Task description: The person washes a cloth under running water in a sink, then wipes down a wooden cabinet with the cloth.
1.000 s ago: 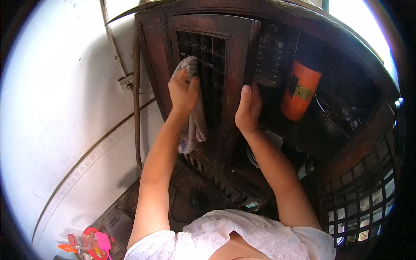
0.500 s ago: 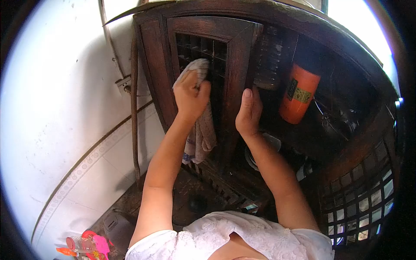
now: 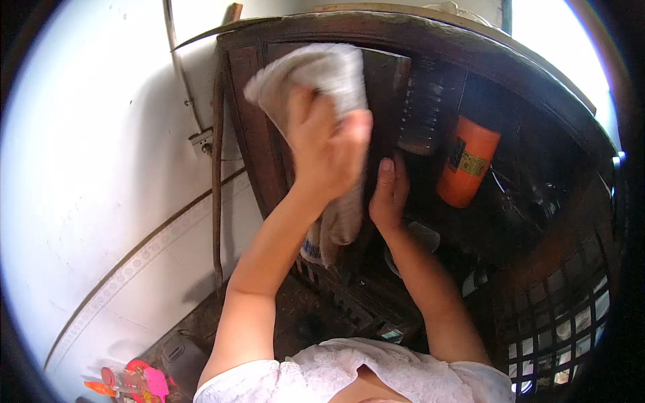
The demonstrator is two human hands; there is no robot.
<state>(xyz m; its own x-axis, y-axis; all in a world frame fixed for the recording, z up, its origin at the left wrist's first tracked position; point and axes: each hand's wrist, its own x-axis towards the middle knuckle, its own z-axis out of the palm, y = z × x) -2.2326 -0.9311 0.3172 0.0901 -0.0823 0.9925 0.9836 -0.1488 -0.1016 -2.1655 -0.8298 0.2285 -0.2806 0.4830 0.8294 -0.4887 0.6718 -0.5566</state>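
My left hand (image 3: 329, 144) is closed on a pale, damp-looking towel (image 3: 336, 70), blurred by motion. It is raised in front of a dark wooden cabinet door (image 3: 386, 84), and the towel's lower end hangs below my wrist. Most of the door's barred opening is hidden behind the towel and hand. My right hand (image 3: 390, 191) is at the door's free edge, thumb on the near side and fingers behind, holding the door ajar. Just beyond that hand, inside the cabinet (image 3: 235, 74), are a clear ribbed plastic bottle (image 3: 420, 111) and an orange canister (image 3: 468, 161).
A wooden pole (image 3: 218, 174) leans by the white wall (image 3: 87, 174) at the left. At the lower right is a dark lattice panel (image 3: 557, 329). Pink and red plastic items (image 3: 138, 381) lie at the bottom left. A bowl (image 3: 423, 236) sits low in the cabinet.
My left hand has risen toward me and to the right, with the towel spread wider above it. My right hand stays at the door edge. The whole view has shifted slightly.
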